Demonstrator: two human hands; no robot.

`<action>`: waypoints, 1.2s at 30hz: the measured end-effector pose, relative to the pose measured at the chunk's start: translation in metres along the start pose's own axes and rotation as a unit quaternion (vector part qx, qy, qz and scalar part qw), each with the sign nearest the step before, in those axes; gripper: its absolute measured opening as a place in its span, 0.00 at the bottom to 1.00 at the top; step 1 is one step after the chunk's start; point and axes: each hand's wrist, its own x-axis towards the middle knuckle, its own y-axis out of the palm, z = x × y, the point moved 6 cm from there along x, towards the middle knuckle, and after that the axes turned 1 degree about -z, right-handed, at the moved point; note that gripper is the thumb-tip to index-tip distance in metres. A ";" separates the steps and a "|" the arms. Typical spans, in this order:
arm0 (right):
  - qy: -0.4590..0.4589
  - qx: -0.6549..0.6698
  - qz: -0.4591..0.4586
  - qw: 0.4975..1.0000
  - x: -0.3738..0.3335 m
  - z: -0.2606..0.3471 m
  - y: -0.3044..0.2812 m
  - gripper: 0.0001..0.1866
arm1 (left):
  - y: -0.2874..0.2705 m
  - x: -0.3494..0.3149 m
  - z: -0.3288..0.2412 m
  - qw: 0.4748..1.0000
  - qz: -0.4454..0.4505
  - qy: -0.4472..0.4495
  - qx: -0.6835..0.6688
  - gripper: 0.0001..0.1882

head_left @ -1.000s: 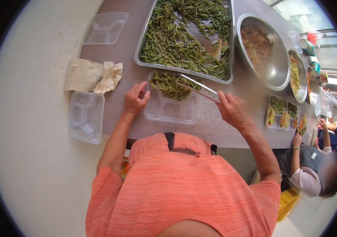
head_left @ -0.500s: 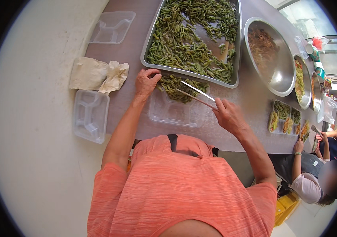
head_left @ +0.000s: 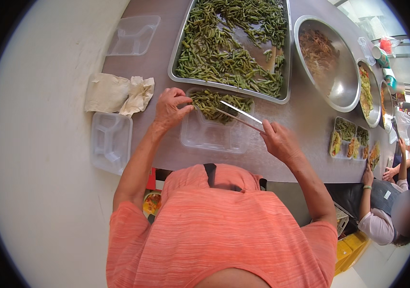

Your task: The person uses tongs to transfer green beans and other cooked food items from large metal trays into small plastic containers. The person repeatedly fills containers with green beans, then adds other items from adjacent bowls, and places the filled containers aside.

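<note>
Green beans (head_left: 205, 102), glossy and cut into short pieces, are heaped in the far compartment of a clear plastic box (head_left: 214, 139), just on the near side of the wide metal tray (head_left: 229, 88). Thin, see-through walls and moulded ridges show in the box's nearer part.

The right hand (head_left: 281, 141) is closed around a pair of slim metal tongs (head_left: 244, 112); their straight, flat arms slant leftward, with the tips parted at the heap. The left hand (head_left: 170, 109) has its fingers bent and its thumb and forefinger close together at the box's left edge; whether they pinch the rim or a bean cannot be told.

The tray is rectangular with a smooth raised rim, and a loose layer of the same beans covers much of its wet, shiny bottom. Right of the tray stands a round steel bowl (head_left: 342, 79), polished inside, holding stringy brown food (head_left: 316, 55). Left of the tray lie crumpled tan sheets (head_left: 109, 92), cloth or paper, and two ribbed clear containers (head_left: 111, 141). To the tray's lower right, a filled box (head_left: 349, 139) holds green and orange food in separate compartments.
</note>
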 end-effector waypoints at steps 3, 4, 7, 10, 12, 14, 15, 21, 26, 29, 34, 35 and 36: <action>0.006 -0.013 -0.023 1.000 0.001 -0.002 -0.009 0.17 | 0.003 0.011 -0.001 1.000 -0.022 0.010 0.018 0.08; 0.007 -0.012 -0.034 0.999 0.000 -0.004 -0.011 0.16 | 0.004 0.014 -0.002 0.999 -0.030 0.007 0.023 0.08; 0.016 -0.003 -0.043 0.999 -0.006 -0.009 -0.010 0.18 | 0.009 0.019 -0.004 0.996 -0.061 -0.026 0.055 0.06; 0.029 0.013 -0.026 0.999 -0.008 -0.015 -0.006 0.21 | 0.015 0.024 -0.006 0.991 -0.089 -0.039 0.088 0.05; 0.032 0.027 -0.041 0.998 -0.009 -0.015 -0.010 0.22 | 0.017 0.023 -0.004 0.990 -0.102 -0.056 0.080 0.05; 0.047 0.028 -0.059 0.997 -0.009 -0.015 -0.015 0.21 | 0.020 0.021 0.002 0.988 -0.112 -0.093 0.045 0.05; 0.055 0.031 -0.069 0.996 -0.009 -0.015 -0.016 0.21 | 0.018 0.017 0.007 0.987 -0.122 -0.109 0.003 0.05; 0.093 0.068 -0.108 0.987 -0.024 -0.030 -0.018 0.18 | 0.007 0.005 0.004 0.991 -0.096 -0.091 -0.032 0.06; 0.101 0.011 -0.038 0.994 -0.025 -0.033 -0.006 0.14 | 0.012 0.007 -0.003 0.984 -0.167 -0.057 -0.038 0.12; 0.104 0.042 -0.073 0.991 -0.022 -0.026 -0.016 0.12 | 0.015 -0.009 0.010 0.979 -0.141 -0.144 0.002 0.14; 0.069 0.022 -0.065 0.995 0.012 0.010 -0.023 0.13 | 0.034 -0.029 0.018 0.993 -0.076 -0.067 -0.056 0.13; 0.059 0.024 -0.072 0.995 0.020 0.013 -0.012 0.13 | 0.034 -0.031 0.014 0.993 -0.081 -0.065 -0.059 0.13; 0.047 0.029 -0.078 0.995 0.028 0.017 -0.003 0.13 | 0.034 -0.036 0.012 0.993 -0.079 -0.068 -0.062 0.13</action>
